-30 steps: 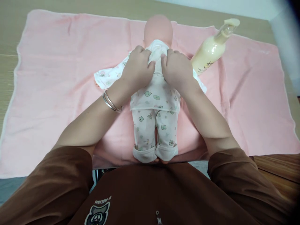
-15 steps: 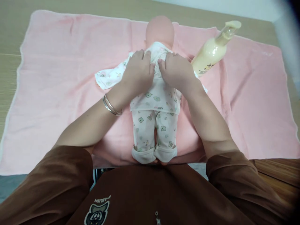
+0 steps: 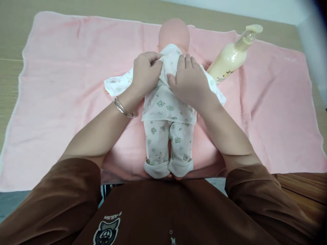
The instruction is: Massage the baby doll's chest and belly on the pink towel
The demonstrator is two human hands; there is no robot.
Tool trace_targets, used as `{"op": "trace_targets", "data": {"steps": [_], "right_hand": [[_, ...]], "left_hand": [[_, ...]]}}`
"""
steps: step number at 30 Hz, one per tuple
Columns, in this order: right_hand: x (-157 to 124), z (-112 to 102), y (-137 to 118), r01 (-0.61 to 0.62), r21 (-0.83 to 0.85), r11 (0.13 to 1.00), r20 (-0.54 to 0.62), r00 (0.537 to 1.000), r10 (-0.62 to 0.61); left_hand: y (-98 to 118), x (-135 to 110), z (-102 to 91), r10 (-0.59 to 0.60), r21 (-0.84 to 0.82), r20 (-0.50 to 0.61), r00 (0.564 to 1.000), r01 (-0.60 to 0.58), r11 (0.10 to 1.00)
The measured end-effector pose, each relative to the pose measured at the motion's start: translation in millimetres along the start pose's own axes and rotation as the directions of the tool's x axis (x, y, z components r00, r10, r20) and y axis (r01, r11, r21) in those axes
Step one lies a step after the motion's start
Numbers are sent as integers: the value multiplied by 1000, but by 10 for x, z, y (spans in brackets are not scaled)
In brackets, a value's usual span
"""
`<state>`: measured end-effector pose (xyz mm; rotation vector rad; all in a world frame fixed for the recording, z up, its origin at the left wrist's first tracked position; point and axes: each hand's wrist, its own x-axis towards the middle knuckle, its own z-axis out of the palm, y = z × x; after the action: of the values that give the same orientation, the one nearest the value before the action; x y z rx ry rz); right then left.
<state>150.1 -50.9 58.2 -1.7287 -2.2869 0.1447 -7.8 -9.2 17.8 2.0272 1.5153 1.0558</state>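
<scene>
Leaning over a pale, wood-toned bench, visible along the left and upper edges of the frame and largely covered by a pink cloth with whitish edging. Looking down on creases and straight fold lines across it, with deeper folds at right and shadow along the near edge at lower centre.

Facing a doll at mid-frame, laid on the cloth with the bald head toward the top and the cuffed trousers toward the bottom. Resting the left hand on the upper left of the patterned shirt, with fingers curled and thumb close to them; cannot tell of any fabric pinched in that grip. Laying the right hand over the upper right of the shirt, with fingers stretched out and thumb apart.

Wearing silver bangles on the left and a brown top. Seeing a pale yellow bottle on the cloth at upper right, just beyond the sleeve on that side, slanting toward the corner.

Glimpsing past the bench a white surface at upper right, brown boards at lower right and a grey-blue patch at lower left.
</scene>
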Motion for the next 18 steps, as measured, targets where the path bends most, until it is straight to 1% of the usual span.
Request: {"op": "trace_targets", "data": {"steps": [2, 5, 7, 9, 12, 13, 15, 18], "right_hand": [[-58, 8, -78, 17, 30, 999, 3, 1000, -17], [-13, 23, -53, 9, 21, 1000, 10, 1000, -9], [89, 30, 58, 2, 2, 1000, 17, 1000, -2], [200, 35, 195, -28, 17, 999, 40, 999, 28], [301, 39, 338, -68, 48, 997, 87, 994, 63], [310, 39, 356, -69, 49, 996, 88, 994, 65], [297, 33, 348, -58, 35, 998, 70, 996, 56], [224, 1, 257, -49, 6, 999, 54, 997, 49]], "left_hand": [[-82, 57, 36, 33, -8, -32, 999, -33, 999], [-110, 110, 59, 71, 15, -5, 997, -71, 997], [-49, 92, 55, 83, 72, 6, 997, -83, 994], [59, 32, 44, 108, 145, 33, 994, -112, 983], [232, -78, 28, 189, 196, 49, 981, -195, 961], [274, -105, 23, 211, 192, 50, 976, -216, 957], [318, -129, 16, 215, 165, 41, 976, -218, 962], [287, -93, 8, 187, 124, 34, 982, -190, 974]]}}
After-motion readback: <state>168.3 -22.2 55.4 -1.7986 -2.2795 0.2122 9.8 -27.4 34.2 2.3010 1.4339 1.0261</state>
